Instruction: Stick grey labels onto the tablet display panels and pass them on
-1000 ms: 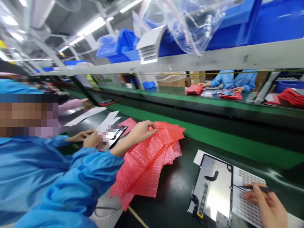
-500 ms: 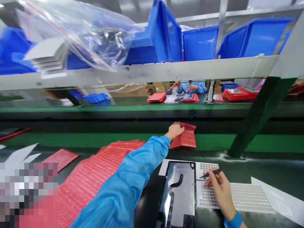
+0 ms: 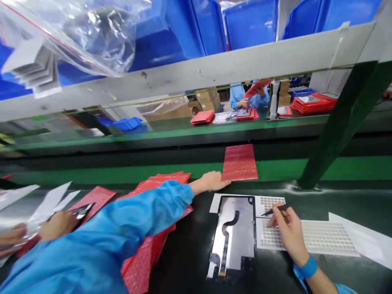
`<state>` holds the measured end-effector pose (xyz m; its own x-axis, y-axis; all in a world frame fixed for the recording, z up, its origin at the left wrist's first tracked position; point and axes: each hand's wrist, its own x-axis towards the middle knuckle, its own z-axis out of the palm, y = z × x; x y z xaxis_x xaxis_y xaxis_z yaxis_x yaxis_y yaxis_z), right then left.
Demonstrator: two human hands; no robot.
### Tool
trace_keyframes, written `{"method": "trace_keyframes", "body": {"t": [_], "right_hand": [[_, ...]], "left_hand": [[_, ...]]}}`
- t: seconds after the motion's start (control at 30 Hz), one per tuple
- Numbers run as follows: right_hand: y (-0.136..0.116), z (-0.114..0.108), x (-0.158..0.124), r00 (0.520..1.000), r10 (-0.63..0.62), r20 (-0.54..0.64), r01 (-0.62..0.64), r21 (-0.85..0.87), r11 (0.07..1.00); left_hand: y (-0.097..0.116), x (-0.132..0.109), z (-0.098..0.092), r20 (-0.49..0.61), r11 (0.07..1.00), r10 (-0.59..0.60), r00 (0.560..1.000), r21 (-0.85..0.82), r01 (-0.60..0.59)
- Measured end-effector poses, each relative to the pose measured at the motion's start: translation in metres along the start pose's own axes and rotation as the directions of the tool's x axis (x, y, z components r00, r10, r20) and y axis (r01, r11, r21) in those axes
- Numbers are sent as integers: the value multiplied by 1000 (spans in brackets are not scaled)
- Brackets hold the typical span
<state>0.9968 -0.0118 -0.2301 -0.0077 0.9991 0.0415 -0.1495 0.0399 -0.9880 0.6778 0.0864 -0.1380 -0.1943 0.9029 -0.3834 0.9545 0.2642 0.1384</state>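
Note:
My left hand (image 3: 213,181) reaches forward, its fingertips at the lower left corner of a red bubble bag (image 3: 240,162) that lies flat on the green strip. Whether the fingers pinch the bag is too small to tell. My right hand (image 3: 288,228) holds black tweezers (image 3: 275,210) over a white sheet of small grey squares (image 3: 271,237). Between the hands lies a flat display panel (image 3: 232,234), its silvery back up, with a black flex cable (image 3: 226,241) on it.
Red bubble bags (image 3: 137,261) are piled under my left sleeve. Another person's hands (image 3: 58,224) are at the far left. A green post (image 3: 330,134) stands at the right. Blue bins (image 3: 251,24) sit on the shelf above. Across the bench, a person holds a red bag.
The red bag now lies flat instead of being lifted and bent. My left hand has moved down to its lower left corner. The view has tilted and shifted; my right hand still holds the tweezers.

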Motion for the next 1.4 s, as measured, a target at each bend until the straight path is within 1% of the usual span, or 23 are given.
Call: {"method": "trace_keyframes", "body": {"t": [0.03, 0.1, 0.17, 0.23, 0.3, 0.37, 0.47, 0.63, 0.7, 0.77, 0.93, 1.03, 1.13, 1.23, 1.33, 1.4], "right_hand": [[-2, 0, 0, 1000, 4, -2, -4, -5, 1000], [-5, 0, 0, 1000, 7, -2, -7, -9, 1000], [-7, 0, 0, 1000, 5, -2, -5, -12, 1000], [-7, 0, 0, 1000, 2, -3, -2, -22, 1000], [-6, 0, 0, 1000, 1, -7, -1, -34, 999], [-3, -1, 0, 1000, 1, -4, -1, -44, 999], [2, -3, 1, 1000, 4, 2, -4, -49, 999], [5, -4, 3, 1000, -1, -7, 0, -49, 999], [6, -4, 4, 1000, 4, -10, -4, -49, 999], [7, -3, 4, 1000, 26, -6, -26, -54, 998], [8, 3, 1, 996, 79, 36, -77, -44, 996], [7, 5, 1, 996, 83, 42, -81, -43, 996], [6, 5, 0, 997, 74, 36, -72, -52, 996], [4, 6, -3, 998, 56, -13, -57, -30, 998], [1, 8, -7, 997, 16, -73, -17, -10, 1000], [1, 8, -9, 996, -7, -83, 6, -10, 1000]], "left_hand": [[-10, -21, 9, 88, 999, -15, 996, -29, 18], [-26, -62, 30, 257, 992, -26, 966, -116, 58], [-33, -96, 53, 363, 970, -16, 932, -222, 104], [-35, -117, 72, 393, 936, -11, 919, -319, 148], [-33, -125, 85, 378, 902, -18, 926, -394, 178], [-32, -126, 91, 360, 873, -24, 933, -447, 195], [-32, -122, 94, 345, 849, -28, 938, -488, 204], [-30, -121, 94, 280, 860, -53, 959, -474, 186], [-28, -119, 92, 239, 876, -67, 969, -450, 172], [-27, -115, 87, 222, 897, -70, 972, -412, 158], [-26, -98, 75, 255, 940, -63, 965, -311, 144], [-27, -93, 73, 244, 935, -54, 968, -328, 135], [-30, -96, 69, 219, 892, 5, 976, -442, 94], [-37, -96, 55, 148, 807, 56, 987, -589, 42], [-45, -85, 34, 41, 713, 69, 997, -701, -20], [-50, -74, 24, 17, 666, 74, 997, -745, -37]]}}
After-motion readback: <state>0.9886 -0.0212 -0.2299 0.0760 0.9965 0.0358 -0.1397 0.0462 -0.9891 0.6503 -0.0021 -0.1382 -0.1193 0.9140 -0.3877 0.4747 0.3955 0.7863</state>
